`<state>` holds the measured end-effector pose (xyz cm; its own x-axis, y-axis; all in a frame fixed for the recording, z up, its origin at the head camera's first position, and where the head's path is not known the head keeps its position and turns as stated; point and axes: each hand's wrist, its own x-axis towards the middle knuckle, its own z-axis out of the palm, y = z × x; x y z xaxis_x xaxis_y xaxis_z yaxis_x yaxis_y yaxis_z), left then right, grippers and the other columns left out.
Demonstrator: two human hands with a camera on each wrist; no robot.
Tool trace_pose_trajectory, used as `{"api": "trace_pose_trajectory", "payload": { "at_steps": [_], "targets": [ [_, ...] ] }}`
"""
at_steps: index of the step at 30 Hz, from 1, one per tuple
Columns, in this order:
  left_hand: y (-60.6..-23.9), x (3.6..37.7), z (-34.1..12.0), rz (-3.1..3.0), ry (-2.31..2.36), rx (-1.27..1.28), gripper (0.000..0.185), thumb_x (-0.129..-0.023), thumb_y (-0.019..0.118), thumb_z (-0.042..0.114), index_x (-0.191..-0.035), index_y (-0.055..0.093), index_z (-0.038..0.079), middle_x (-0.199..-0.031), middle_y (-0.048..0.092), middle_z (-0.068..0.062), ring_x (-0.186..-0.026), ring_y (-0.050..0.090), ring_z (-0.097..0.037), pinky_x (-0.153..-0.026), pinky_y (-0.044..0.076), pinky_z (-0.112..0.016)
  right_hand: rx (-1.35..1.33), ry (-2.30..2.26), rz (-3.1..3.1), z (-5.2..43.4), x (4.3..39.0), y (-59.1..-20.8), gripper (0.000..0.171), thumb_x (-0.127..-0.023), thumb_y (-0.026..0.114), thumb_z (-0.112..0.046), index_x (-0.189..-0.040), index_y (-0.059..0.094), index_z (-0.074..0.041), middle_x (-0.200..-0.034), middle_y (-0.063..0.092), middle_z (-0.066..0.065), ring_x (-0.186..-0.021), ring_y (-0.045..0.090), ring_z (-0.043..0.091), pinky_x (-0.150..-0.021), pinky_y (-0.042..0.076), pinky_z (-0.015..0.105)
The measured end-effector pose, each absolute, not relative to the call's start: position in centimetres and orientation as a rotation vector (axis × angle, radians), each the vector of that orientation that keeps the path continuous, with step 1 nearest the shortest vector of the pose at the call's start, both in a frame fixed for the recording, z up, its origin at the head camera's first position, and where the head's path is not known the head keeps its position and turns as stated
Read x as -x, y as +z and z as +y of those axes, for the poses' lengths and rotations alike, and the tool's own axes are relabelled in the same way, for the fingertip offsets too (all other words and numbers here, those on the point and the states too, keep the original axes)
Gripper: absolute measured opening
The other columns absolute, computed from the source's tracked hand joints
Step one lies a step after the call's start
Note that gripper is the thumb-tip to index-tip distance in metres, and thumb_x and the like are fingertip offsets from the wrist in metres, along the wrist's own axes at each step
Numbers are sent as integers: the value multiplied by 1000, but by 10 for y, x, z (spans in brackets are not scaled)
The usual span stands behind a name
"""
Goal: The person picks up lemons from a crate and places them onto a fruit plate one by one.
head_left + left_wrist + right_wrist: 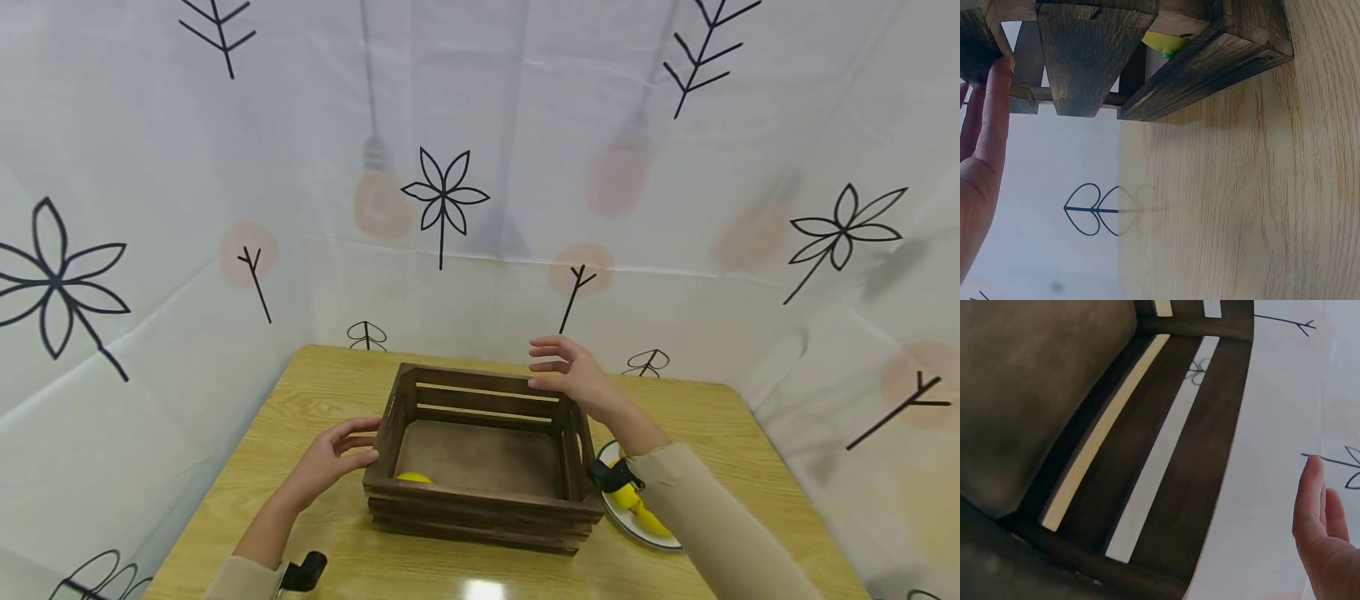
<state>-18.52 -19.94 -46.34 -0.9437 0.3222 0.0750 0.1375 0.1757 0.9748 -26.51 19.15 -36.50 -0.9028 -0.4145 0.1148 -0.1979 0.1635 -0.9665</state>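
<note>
Your left hand, grip open, touched the left end of the wooden crate at mid-desk. Your right hand, grip open, hovered at its far right corner. Inside, near left: one yellow item. Right: plate.

A dark slatted wooden crate sits upright, open-topped, on the table.

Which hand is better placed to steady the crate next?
Left, probably: the left hand has its fingers touching the crate at its left end, while the right hand hovers open by the far right corner.
</note>
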Motion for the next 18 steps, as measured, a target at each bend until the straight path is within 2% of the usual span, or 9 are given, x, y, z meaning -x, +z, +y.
{"api": "trace_pose_trajectory", "payload": {
  "at_steps": [5,11,18],
  "targets": [
    [-463,185,-199,2288,1880,-463,52,-88,67,18,-135,47,8,-136,43,-15,-120,44,-38,-86,48,-35,617,-1814,2229,178,271,-369,58,-81,71,-2,-132,44,-4,-130,46,18,-113,51,34,-86,49,40],
    [-463,186,-199,2305,1870,-458,53,-87,67,20,-135,48,8,-136,45,-14,-118,47,-35,-86,48,-35,680,-1811,2175,160,279,-377,57,-81,70,1,-132,44,-2,-129,46,19,-114,48,41,-84,50,39],
    [-465,187,-199,2299,1859,-432,55,-86,68,23,-135,48,9,-136,45,-13,-118,48,-31,-87,48,-36,659,-1804,2096,140,285,-388,56,-81,68,6,-131,45,-3,-129,45,21,-115,48,42,-84,50,39]
  ]
}}
